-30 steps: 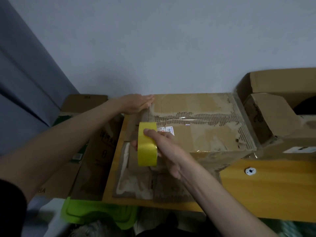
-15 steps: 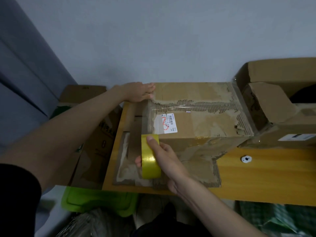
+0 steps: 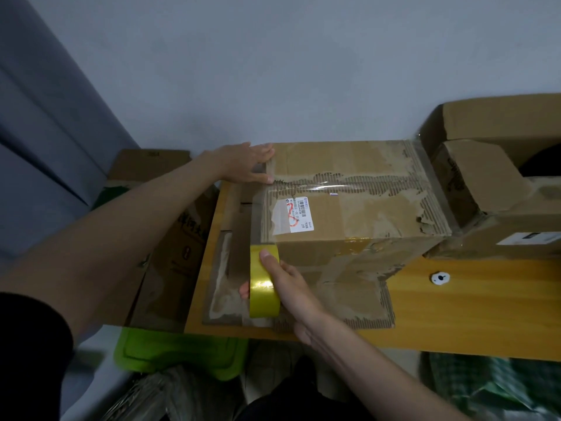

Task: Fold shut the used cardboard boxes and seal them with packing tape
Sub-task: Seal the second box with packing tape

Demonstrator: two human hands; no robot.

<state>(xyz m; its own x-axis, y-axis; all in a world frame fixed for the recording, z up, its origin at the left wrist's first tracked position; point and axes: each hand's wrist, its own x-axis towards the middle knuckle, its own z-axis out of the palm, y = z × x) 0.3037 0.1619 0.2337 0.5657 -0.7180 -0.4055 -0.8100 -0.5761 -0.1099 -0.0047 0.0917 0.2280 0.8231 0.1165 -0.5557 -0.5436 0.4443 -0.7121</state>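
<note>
The cardboard box [image 3: 349, 214] sat on the bench [image 3: 473, 311], flattened by the open left hand [image 3: 243, 164]. The tape roll [image 3: 263, 281] was gripped by the right hand [image 3: 288, 287]. Light, stiff cardboard; best steadied at its edges.

In front of me a plain pale grey wall [image 3: 303, 71] fills the far side, dim and evenly lit. At my left hangs a blue-grey curtain [image 3: 45, 132] in broad folds. The wooden bench [image 3: 470, 314] I work at is honey-yellow, its near edge running across to my right. Below its left corner sits a bright green plastic lid [image 3: 179, 354].
</note>
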